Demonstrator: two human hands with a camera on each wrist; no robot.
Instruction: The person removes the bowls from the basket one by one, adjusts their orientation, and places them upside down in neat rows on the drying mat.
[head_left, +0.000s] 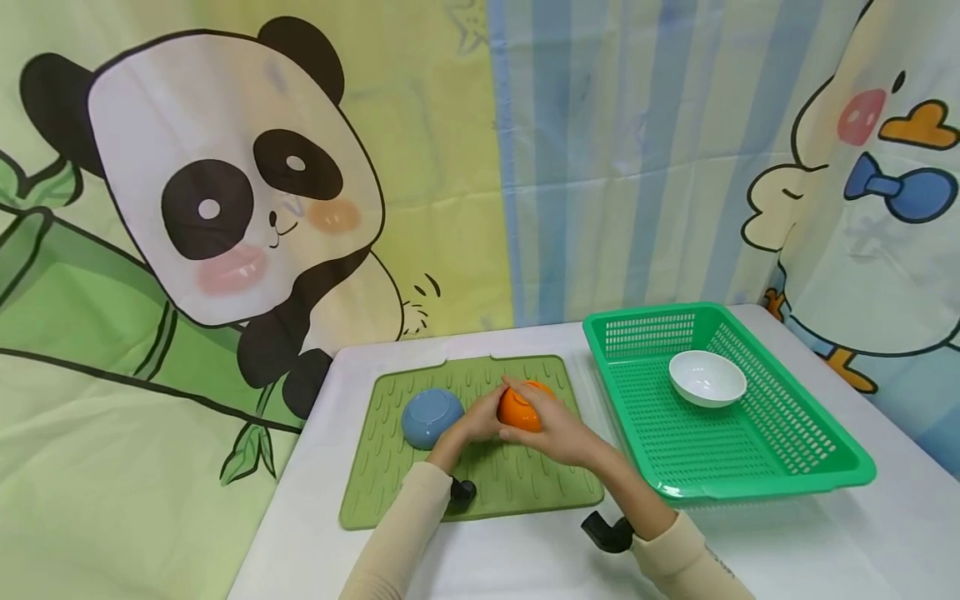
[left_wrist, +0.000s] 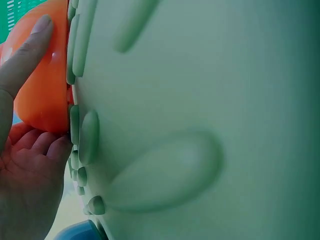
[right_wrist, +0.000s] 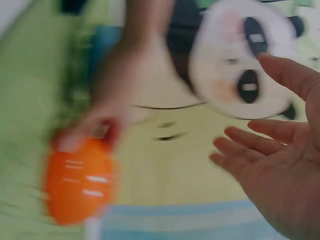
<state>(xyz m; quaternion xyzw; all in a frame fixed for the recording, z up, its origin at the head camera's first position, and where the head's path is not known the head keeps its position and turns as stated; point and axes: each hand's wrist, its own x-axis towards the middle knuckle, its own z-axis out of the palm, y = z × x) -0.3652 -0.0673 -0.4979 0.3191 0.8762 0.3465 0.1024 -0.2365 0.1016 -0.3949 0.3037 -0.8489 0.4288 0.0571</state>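
An orange bowl (head_left: 517,411) sits upside down, rim toward a green ridged drying mat (head_left: 525,492). My left hand (head_left: 480,419) grips it; in the left wrist view the thumb lies across the orange bowl (left_wrist: 47,90) and the fingers curl at its rim. My right hand (head_left: 558,429) is on the bowl's other side. In the right wrist view that right hand (right_wrist: 280,155) has its fingers spread and stands apart from the orange bowl (right_wrist: 77,187), which is blurred there. Left of the hands, a blue bowl (head_left: 432,417) rests upside down on the mat.
A green plastic basket (head_left: 637,400) stands on the right of the white table (head_left: 525,554), holding an upright white bowl (head_left: 707,379). Behind the table hangs a curtain (head_left: 427,167) printed with a panda and a duck.
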